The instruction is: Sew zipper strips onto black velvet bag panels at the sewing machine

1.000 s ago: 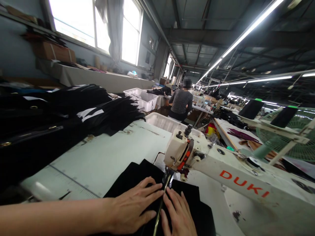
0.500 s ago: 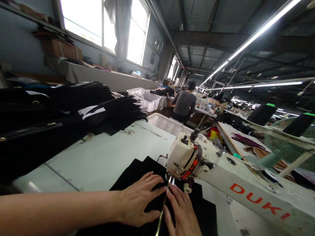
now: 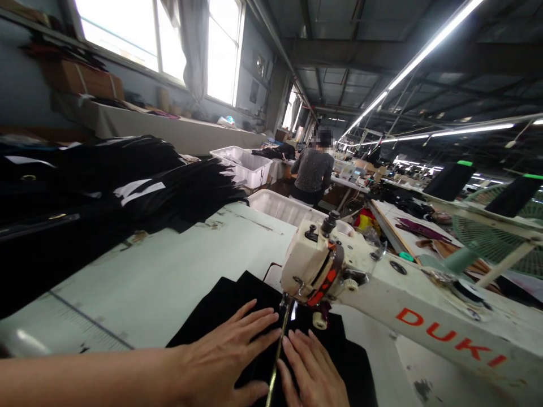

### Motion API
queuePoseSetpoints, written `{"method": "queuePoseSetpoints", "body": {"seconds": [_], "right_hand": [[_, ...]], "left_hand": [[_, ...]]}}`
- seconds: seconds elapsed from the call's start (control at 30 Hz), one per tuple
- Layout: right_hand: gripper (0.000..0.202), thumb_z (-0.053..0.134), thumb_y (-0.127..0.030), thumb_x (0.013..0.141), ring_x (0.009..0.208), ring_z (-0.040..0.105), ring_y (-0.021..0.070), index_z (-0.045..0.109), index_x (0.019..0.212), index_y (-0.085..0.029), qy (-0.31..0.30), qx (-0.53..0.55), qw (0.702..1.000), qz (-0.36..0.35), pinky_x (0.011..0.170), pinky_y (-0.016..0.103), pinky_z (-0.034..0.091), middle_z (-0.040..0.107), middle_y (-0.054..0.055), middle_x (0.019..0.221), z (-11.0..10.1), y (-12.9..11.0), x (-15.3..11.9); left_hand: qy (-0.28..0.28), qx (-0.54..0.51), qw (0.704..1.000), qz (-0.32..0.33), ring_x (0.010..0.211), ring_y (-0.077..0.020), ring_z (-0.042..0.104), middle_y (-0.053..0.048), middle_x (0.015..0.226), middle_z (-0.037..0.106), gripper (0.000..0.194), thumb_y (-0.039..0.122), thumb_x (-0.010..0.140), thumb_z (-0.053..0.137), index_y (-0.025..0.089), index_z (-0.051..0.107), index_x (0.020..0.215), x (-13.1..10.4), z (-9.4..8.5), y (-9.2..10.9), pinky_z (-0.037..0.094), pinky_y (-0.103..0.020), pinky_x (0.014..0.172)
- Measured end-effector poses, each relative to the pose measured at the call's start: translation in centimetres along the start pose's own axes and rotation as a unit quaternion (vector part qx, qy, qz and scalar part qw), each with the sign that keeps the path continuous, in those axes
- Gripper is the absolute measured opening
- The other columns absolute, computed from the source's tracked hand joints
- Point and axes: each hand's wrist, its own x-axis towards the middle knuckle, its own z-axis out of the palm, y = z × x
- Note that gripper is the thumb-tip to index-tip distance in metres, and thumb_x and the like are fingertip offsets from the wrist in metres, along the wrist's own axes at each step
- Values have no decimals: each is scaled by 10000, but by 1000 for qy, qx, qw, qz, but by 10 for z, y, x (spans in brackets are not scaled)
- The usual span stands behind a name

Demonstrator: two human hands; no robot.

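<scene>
Under the head of the sewing machine [image 3: 365, 282], black cloth [image 3: 229, 291] lies flat on the bench [image 3: 182, 268]. A thin gold strip [image 3: 272, 387] runs along it, straight up to the needle end. The left hand [image 3: 227, 347] is flat on the cloth, with its fingers spread and its thumb wide. The right hand [image 3: 311, 364] is flat too, on the other side of the strip, with its fingers closer together. Both press down, and I can't see either one pinch anything.

The cloth looks soft and light, so it should bend and crease easily. It does not look like a thing that breaks. The strip is shiny, and it may be metal, like zip teeth. I think it is stiffer than the cloth and a bit slippery. The best place to hold is the cloth close to each side of the strip, with flat fingertips, well back from the needle.

The cloth is dull and dark, with corners cut like steps. The bench is smooth, pale and scuffed. The machine is hard and cream, with round knobs. Off to the left, a floppy black pile [image 3: 199, 183] has thin, ragged ends.
</scene>
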Motion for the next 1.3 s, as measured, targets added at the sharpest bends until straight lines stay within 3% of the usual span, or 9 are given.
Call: {"method": "queuePoseSetpoints", "body": {"seconds": [0.2,0.5,0.93,1.3], "right_hand": [[241,532,-261,971,947,726,210,704,1120,-184,-5,-5,1000,-1,799,287,628,725,-4,1119,3,0,-5],[311,438,-254,1011,903,735,217,737,1051,-177,13,-18,1000,-2,741,314,637,737,0,1068,2,-1,0],[272,480,-239,993,900,736,209,730,1077,-174,34,-27,999,-16,721,312,641,724,-17,1102,8,0,-4],[270,517,-257,977,993,713,213,703,1155,-176,-7,-34,999,-28,798,313,632,691,-13,1188,9,2,-11]], "left_hand": [[-10,10,1000,-8,1461,-346,266,-189,1573,284,737,342,872,641,134,367,1524,-1,1,1,157,-600,1178],[-50,37,998,-2,1482,-292,242,-145,1585,299,751,258,845,612,129,341,1533,1,-14,9,118,-549,1200],[-16,49,998,21,1477,-290,256,-150,1586,300,774,246,828,643,156,340,1535,-3,-5,1,151,-547,1198],[-36,37,999,13,1489,-274,214,-135,1600,249,778,264,852,624,146,298,1549,-6,-5,3,117,-532,1201]]}}
